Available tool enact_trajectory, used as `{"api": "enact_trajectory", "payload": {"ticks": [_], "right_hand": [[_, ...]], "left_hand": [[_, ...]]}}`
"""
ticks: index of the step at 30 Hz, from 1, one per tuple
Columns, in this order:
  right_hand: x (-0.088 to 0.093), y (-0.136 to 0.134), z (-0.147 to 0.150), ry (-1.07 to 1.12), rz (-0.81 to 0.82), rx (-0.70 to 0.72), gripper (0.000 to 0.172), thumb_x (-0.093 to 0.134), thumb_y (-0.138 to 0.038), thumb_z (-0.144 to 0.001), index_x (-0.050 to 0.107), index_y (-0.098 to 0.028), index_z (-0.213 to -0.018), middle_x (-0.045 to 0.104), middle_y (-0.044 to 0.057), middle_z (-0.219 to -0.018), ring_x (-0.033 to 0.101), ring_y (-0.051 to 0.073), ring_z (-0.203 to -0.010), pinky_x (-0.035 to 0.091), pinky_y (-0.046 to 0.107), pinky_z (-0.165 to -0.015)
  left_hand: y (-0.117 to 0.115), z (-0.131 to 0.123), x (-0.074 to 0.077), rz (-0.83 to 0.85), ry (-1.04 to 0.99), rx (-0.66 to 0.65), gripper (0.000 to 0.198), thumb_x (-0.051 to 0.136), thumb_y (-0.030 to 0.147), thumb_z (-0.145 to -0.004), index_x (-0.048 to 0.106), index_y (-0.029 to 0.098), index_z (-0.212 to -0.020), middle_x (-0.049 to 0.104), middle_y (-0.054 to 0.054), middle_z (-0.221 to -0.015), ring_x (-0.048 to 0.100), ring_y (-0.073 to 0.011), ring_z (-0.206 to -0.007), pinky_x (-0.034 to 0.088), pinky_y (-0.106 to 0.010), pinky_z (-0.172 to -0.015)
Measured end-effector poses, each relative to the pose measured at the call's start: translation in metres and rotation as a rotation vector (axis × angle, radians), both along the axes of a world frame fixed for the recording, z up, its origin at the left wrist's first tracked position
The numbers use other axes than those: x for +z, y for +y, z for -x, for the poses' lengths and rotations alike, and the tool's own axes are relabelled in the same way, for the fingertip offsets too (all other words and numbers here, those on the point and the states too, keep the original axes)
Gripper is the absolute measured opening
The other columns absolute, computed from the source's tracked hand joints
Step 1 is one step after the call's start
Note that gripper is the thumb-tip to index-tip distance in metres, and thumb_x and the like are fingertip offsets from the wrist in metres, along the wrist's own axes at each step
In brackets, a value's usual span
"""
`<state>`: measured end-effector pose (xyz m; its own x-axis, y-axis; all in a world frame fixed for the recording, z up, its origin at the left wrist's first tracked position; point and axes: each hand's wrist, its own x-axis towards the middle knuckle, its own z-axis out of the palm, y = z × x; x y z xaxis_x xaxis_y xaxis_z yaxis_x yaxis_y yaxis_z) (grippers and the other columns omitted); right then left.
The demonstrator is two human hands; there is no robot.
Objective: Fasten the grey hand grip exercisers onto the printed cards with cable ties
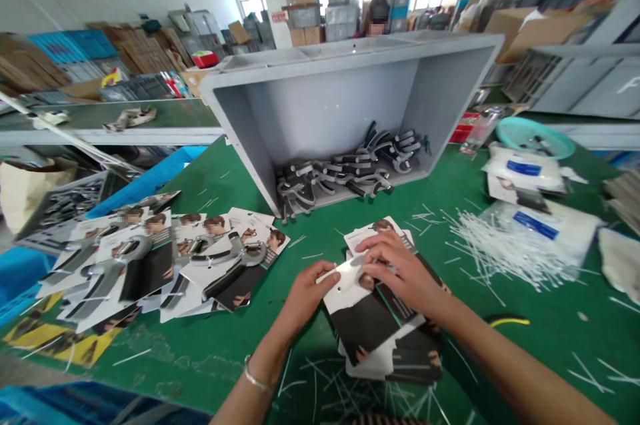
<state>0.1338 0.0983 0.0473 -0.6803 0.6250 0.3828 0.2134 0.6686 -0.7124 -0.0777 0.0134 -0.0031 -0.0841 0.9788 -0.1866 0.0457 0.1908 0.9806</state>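
A printed cardboard backing card, white at the top and black below, is tilted up over a stack of similar cards. My left hand pinches its upper left edge between thumb and fingers, close to a small hole. Over the upper right part of the same card, my right hand has its fingers bent and closed; whether they also hold something thin is hidden. To the left lies a pile of cards with grey and black hand grips mounted on them.
A grey plastic crate on its side holds loose hand grips. White cable ties are heaped at the right beside plastic bags. A black-and-yellow tool lies nearby. Behind the crate is a person.
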Motion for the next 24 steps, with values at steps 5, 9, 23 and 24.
{"api": "enact_trajectory", "payload": {"ticks": [5,9,23,24], "right_hand": [[-0.01,0.057,-0.055,-0.083,0.019,-0.36,0.021,0.044,-0.034,-0.1,0.061,-0.022,-0.104,0.067,0.006,-0.108,0.062,0.021,-0.101,0.047,0.035,-0.09],[-0.037,0.135,-0.048,-0.269,-0.017,-0.494,0.027,0.041,-0.031,-0.1,0.063,-0.016,-0.1,0.068,0.009,-0.098,0.063,0.022,-0.092,0.05,0.037,-0.085],[-0.024,0.215,0.096,-0.607,0.208,-0.362,0.034,0.061,-0.034,-0.094,0.058,-0.016,-0.124,0.06,0.009,-0.123,0.063,0.022,-0.103,0.055,0.043,-0.086],[-0.016,0.211,0.088,-0.574,0.239,-0.339,0.032,0.059,-0.034,-0.095,0.059,-0.015,-0.12,0.062,0.009,-0.118,0.064,0.021,-0.098,0.055,0.041,-0.083]], "left_hand": [[-0.033,-0.021,-0.001,0.109,-0.182,0.289,0.041,0.069,0.048,-0.078,0.056,0.018,-0.103,0.067,0.001,-0.075,0.056,-0.0115,-0.055,0.041,-0.019,-0.047],[-0.046,-0.042,-0.011,0.238,-0.217,0.115,0.045,0.07,0.046,-0.077,0.056,0.018,-0.109,0.054,0.008,-0.053,0.045,-0.0088,-0.041,0.032,-0.018,-0.04],[-0.058,-0.043,-0.015,0.23,-0.076,-0.162,0.075,0.05,0.06,-0.089,0.036,0.014,-0.145,0.07,-0.004,-0.071,0.06,-0.0157,-0.055,0.042,-0.024,-0.051],[-0.057,-0.036,-0.009,0.231,-0.056,-0.14,0.071,0.048,0.058,-0.091,0.037,0.014,-0.145,0.07,-0.003,-0.071,0.059,-0.0151,-0.055,0.043,-0.024,-0.052]]}}
